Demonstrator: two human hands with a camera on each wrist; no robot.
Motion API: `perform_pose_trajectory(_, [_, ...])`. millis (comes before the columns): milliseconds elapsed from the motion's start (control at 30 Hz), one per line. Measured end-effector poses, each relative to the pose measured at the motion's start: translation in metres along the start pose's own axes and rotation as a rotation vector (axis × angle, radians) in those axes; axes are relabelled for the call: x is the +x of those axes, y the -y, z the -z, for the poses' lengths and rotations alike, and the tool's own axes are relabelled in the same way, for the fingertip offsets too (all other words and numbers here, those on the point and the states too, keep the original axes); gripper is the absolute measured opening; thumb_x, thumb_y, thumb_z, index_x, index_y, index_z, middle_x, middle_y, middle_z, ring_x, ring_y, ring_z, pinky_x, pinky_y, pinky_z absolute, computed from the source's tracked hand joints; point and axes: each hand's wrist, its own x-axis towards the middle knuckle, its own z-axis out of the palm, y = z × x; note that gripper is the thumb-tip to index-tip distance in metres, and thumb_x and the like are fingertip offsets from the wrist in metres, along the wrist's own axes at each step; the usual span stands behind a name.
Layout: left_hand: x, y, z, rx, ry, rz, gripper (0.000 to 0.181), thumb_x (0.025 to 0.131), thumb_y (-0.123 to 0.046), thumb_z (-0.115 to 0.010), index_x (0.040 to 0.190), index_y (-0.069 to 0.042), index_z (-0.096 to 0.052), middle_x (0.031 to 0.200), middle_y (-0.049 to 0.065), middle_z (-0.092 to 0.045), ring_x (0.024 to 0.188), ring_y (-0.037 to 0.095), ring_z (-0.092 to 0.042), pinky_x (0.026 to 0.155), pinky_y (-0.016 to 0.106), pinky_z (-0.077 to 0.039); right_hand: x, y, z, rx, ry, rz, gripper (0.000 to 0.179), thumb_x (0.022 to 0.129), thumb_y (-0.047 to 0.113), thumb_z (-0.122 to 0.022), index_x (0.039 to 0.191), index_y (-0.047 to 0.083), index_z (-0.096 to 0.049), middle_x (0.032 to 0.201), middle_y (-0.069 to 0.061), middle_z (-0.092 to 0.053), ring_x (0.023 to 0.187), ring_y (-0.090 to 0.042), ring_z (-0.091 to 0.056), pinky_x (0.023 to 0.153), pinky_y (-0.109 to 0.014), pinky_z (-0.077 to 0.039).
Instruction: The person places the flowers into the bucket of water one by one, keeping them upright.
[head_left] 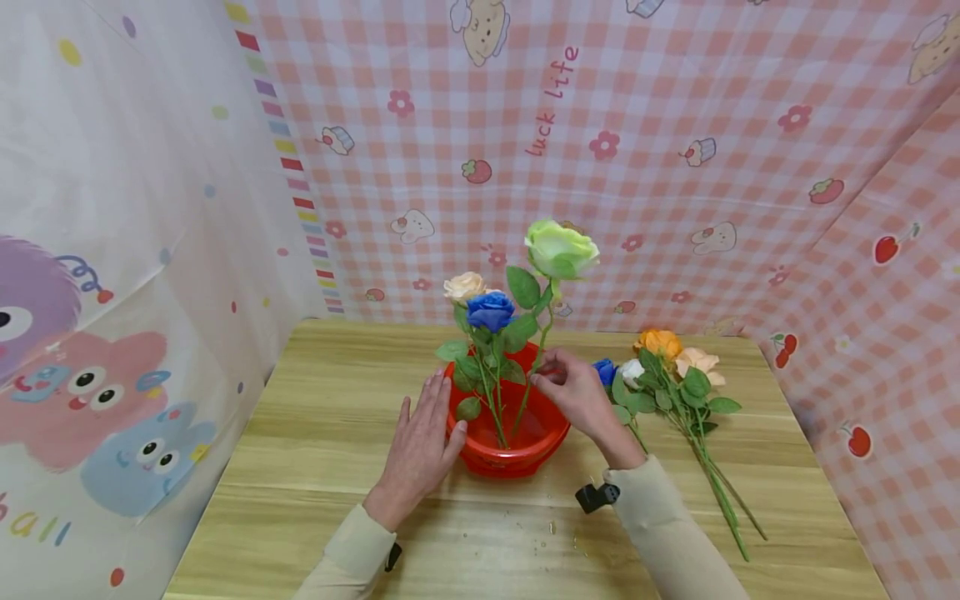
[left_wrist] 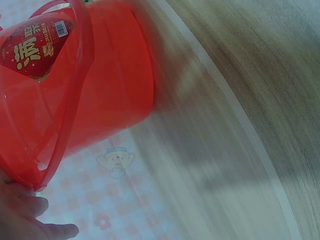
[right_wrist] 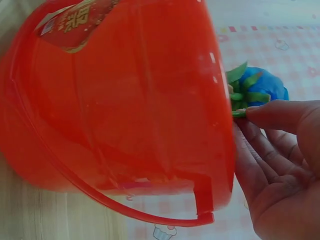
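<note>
A red plastic bucket [head_left: 517, 457] stands on the table with several artificial roses in it. My right hand [head_left: 573, 392] pinches the stem of a tall pale green rose [head_left: 561, 250] above the bucket's right rim. In the right wrist view, thumb and fingers meet on the green stem [right_wrist: 240, 114] beside the rim. A blue rose [head_left: 491, 311] and a cream rose [head_left: 465, 287] lean toward the bucket's far left side. My left hand [head_left: 422, 433] rests with straight fingers against the left of the rim; its fingertips also show in the left wrist view by the bucket handle [left_wrist: 75, 100].
To the right of the bucket lie more artificial roses: an orange rose [head_left: 658, 343], a peach rose [head_left: 699, 364], a white rose [head_left: 632, 372] and another blue rose [head_left: 604, 372], their stems toward the front. Water drops [head_left: 552, 527] dot the wooden table [head_left: 322, 433]. Patterned cloth hangs behind and at both sides.
</note>
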Motion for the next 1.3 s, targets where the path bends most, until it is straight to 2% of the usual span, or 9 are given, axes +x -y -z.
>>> perform_pose_trajectory(200, [0.0,0.0,0.0,-0.001,-0.005,-0.007,0.069,0.107,-0.036,-0.045,0.16,0.005,-0.029,0.169,0.017,-0.023,0.155,0.036,-0.026,0.118,0.068,-0.024,0.002,0.001,-0.007,-0.035,0.058,0.037,0.017,0.091,0.001,-0.074,0.105,-0.001,-0.066,0.1,-0.016,-0.074,0.091,-0.03,-0.075,0.079,-0.043,-0.062])
perform_pose_trajectory(500, [-0.001,0.0,-0.001,-0.009,-0.005,-0.001,0.069,0.107,-0.037,-0.044,0.16,0.005,-0.028,0.17,0.017,-0.022,0.155,0.035,-0.025,0.12,0.067,-0.022,0.005,0.006,-0.015,-0.097,0.138,0.013,0.019,0.093,0.006,-0.074,0.11,-0.001,-0.068,0.101,-0.01,-0.073,0.093,-0.026,-0.073,0.081,-0.041,-0.061])
perform_pose_trajectory(633, [-0.001,0.0,-0.001,-0.014,-0.016,-0.007,0.069,0.107,-0.035,-0.045,0.16,0.005,-0.029,0.169,0.018,-0.024,0.154,0.037,-0.026,0.119,0.067,-0.023,0.007,0.007,-0.019,-0.119,0.169,0.016,0.014,0.093,0.007,-0.074,0.107,0.004,-0.07,0.099,-0.006,-0.074,0.091,-0.024,-0.073,0.081,-0.04,-0.061])
perform_pose_trajectory(1300, [-0.001,0.0,-0.002,-0.029,-0.035,-0.01,0.069,0.106,-0.036,-0.046,0.158,0.007,-0.032,0.168,0.019,-0.027,0.153,0.036,-0.03,0.118,0.068,-0.024,0.019,0.009,-0.035,-0.273,0.267,0.052,0.01,0.091,0.007,-0.077,0.1,0.008,-0.073,0.094,-0.002,-0.075,0.09,-0.019,-0.071,0.081,-0.038,-0.059])
